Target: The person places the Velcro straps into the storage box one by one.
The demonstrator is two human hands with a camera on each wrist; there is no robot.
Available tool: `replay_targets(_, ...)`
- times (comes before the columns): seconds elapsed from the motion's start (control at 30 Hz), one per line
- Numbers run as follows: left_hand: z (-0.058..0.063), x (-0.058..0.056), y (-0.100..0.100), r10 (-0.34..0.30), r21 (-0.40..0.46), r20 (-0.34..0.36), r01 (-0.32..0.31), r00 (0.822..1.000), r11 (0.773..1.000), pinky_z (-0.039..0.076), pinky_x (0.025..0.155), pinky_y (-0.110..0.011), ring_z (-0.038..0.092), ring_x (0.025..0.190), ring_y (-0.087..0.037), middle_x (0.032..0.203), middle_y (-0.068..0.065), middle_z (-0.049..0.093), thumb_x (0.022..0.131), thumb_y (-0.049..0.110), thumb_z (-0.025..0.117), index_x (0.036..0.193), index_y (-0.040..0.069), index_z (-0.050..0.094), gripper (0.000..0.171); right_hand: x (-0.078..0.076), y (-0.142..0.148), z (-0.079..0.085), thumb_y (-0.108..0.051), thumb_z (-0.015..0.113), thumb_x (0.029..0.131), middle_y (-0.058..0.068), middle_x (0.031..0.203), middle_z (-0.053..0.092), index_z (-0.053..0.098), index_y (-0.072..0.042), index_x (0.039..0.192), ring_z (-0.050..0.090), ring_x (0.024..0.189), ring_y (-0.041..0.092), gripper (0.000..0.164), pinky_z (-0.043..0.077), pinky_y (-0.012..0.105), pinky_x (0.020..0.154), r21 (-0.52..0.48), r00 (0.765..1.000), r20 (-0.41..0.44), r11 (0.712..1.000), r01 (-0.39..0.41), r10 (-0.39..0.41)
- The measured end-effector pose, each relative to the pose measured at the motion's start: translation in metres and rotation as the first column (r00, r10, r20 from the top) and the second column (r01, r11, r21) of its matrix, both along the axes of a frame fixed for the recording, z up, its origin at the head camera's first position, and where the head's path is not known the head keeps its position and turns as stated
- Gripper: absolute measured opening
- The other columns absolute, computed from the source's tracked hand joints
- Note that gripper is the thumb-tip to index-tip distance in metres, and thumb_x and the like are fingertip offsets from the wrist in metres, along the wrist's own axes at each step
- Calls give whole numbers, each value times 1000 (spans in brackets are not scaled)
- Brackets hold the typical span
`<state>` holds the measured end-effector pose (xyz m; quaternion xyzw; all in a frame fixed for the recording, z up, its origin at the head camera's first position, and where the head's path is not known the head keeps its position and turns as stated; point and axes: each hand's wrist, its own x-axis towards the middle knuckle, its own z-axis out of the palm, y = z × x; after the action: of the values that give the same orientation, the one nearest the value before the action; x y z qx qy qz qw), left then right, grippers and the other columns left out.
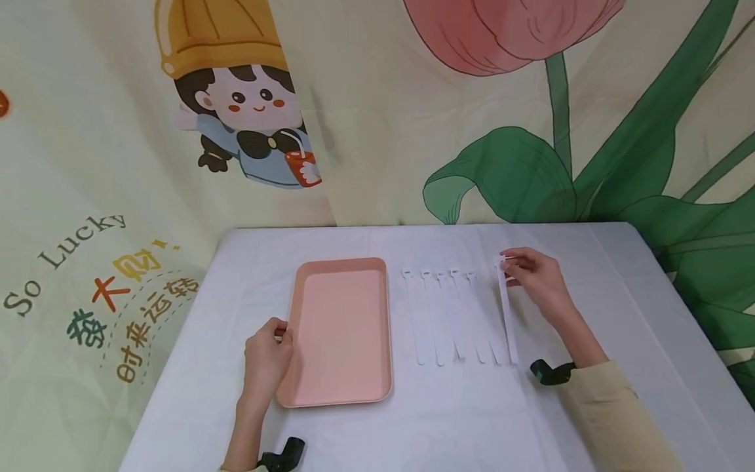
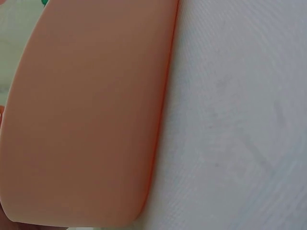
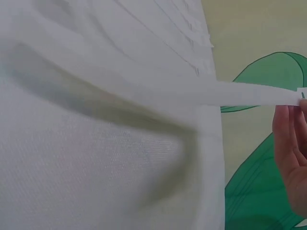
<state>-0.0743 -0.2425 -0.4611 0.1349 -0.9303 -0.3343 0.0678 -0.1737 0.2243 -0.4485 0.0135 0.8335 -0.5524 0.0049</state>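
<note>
A pink rectangular tray (image 1: 336, 334) lies on the white-covered table. My left hand (image 1: 268, 354) holds its left rim with curled fingers; in the left wrist view the pink tray (image 2: 91, 115) fills the left half, and most of that hand is hidden. To the tray's right, several thin white straps (image 1: 454, 314) with small slotted heads lie side by side, heads toward the back. My right hand (image 1: 533, 278) pinches the head end of another white strap (image 1: 507, 321). In the right wrist view that flat strap (image 3: 230, 93) runs up to the fingers, raised from the cloth and casting a shadow.
The white tablecloth (image 1: 460, 419) covers the table, whose back edge meets a printed curtain (image 1: 366, 131) with a cartoon figure and a tulip. A black wrist camera (image 1: 283, 453) sits at the left wrist, another black camera (image 1: 552, 372) at the right.
</note>
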Motion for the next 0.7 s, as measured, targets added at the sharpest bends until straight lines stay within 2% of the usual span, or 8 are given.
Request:
replay_targets(0.2,-1,1,-3,1,12,-4,-1,1000,1000,55,66,-37,72,86,-35,99,-24,73,98,3,56,108,-8,68,19,6,-4,9,-26,64,102,19,120,67,61,-5,136,69,89,11,39,60,26,78,-4,1000,-26,1000,-15,15)
replay_targets(0.7,-2,3,-3,-7,21,-11,8,1000,1000,54,61,-33,72,81,-33,96,-24,73,98,2,55,105,-7,67,17,24,-32,20,-23,67,101,20,122,66,62,-4,134,71,88,14,38,61,30,75,-78,996,-38,994,-82,79)
